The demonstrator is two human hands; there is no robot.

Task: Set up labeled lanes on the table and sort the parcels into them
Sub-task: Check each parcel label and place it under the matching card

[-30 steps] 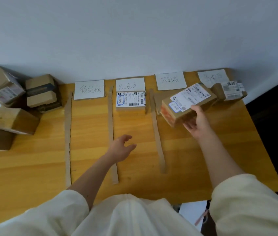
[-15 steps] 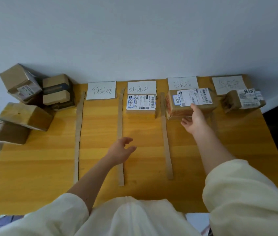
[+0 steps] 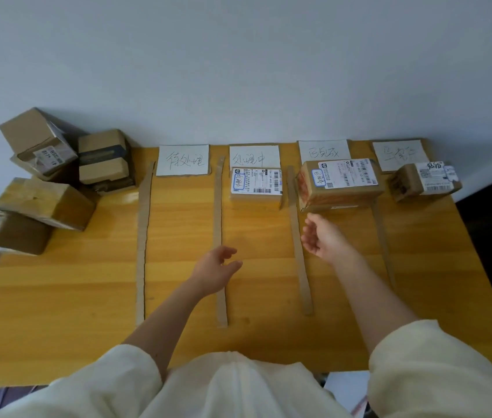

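Soft even daylight, faint shadows under parcels, slight overall softness, wide-angle bending at edges, dim right corner

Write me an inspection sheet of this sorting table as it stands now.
Surface: yellow wooden table, four brown cardboard divider strips marking the lanes.
Job's things: four white handwritten paper lane labels along the far edge; the first lane has no parcel; one brown cardboard parcel with a white shipping label in the second lane, a larger one in the third, a small one in the fourth.
Clutter: pile of unsorted brown cardboard boxes at the left end.
Hands: left hand open over the second strip; right hand open, apart from the third-lane parcel.
Cables: nothing seen.
Surroundings: plain pale wall behind.
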